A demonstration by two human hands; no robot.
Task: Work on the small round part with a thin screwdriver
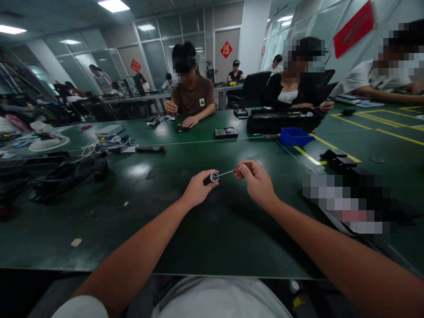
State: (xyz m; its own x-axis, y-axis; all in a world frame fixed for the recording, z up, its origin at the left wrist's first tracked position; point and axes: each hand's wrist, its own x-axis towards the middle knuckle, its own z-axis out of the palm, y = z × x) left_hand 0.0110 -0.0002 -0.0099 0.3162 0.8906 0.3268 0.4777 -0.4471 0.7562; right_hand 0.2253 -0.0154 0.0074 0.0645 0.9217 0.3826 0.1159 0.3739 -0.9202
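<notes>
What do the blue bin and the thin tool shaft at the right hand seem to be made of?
Tool shaft: probably smooth metal, as it is thin, straight and silvery. Blue bin: likely plastic, fairly smooth, judging by its even colour.

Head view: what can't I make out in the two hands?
Head view: grip of the screwdriver, mostly covered by the right hand.
Head view: screwdriver tip, too small to tell whether it touches the cylinder.
Head view: cylinder's far end, hidden by the left hand.
</notes>
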